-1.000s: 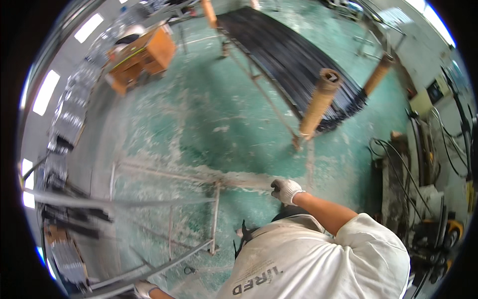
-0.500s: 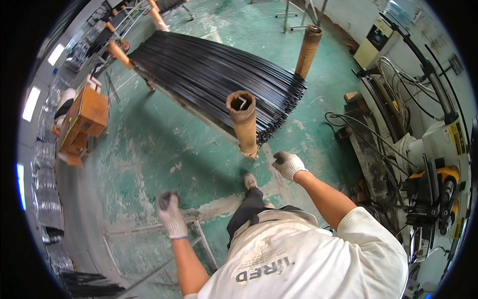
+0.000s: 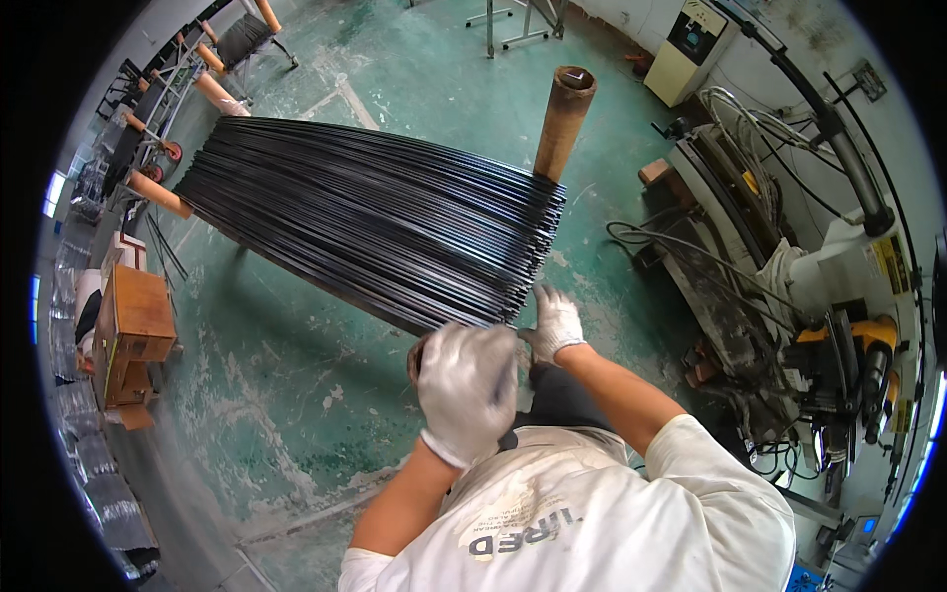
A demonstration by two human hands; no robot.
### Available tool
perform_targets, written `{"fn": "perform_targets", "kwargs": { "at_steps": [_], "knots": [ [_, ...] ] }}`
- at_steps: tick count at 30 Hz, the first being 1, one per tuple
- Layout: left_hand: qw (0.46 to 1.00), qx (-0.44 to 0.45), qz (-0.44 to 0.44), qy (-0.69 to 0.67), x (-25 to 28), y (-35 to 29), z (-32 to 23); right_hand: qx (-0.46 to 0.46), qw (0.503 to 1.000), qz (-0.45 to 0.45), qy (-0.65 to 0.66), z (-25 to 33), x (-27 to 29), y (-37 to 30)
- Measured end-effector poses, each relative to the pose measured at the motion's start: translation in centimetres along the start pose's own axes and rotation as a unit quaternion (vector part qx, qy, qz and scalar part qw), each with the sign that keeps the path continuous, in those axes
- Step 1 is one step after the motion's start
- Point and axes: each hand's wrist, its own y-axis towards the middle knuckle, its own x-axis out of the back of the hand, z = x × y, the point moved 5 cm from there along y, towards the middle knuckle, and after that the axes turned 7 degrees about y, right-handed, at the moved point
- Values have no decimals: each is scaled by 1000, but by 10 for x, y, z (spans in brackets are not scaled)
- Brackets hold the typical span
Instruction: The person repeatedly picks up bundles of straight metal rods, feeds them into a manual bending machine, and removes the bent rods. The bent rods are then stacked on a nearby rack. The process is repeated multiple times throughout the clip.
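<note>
Long thin black rods [image 3: 375, 222] lie side by side in a wide layer on a low rack, their cut ends toward me at the right. My left hand [image 3: 469, 390], in a whitish work glove, is raised over the near corner post. That post is a brown cardboard tube [image 3: 414, 361], mostly hidden behind the hand; whether the hand grips it is unclear, as motion blurs the fingers. Close to the rod ends, my gloved right hand [image 3: 555, 324] has its thumb and fingers apart and holds nothing; contact with the rods is hard to make out.
Another cardboard tube [image 3: 565, 123] stands at the rack's right corner. Machinery with loose hoses [image 3: 691, 252] lines the right side. A brown wooden box [image 3: 138, 316] stands at left. A pale cabinet [image 3: 686, 49] is far right. The green floor [image 3: 286, 365] has worn patches.
I have come closer to the rack. My left hand has swung up and right to the near corner tube, now largely covered. My right hand's fingers have spread near the rod ends.
</note>
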Motion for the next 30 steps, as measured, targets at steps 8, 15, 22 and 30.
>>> {"fn": "perform_targets", "kwargs": {
  "at_steps": [8,15,22,30],
  "knots": [
    [972,174,2,155,-12,12,38,-26,985,95,-138,5,-17,199],
    [913,252,30,319,-43,19,37,-10,987,111,-119,-6,-50,248],
    [901,261,34,345,-52,33,41,16,977,208,-38,-34,-91,240],
    [892,256,40,370,-52,33,39,-26,920,389,-36,-27,-69,282]
  ]
}}
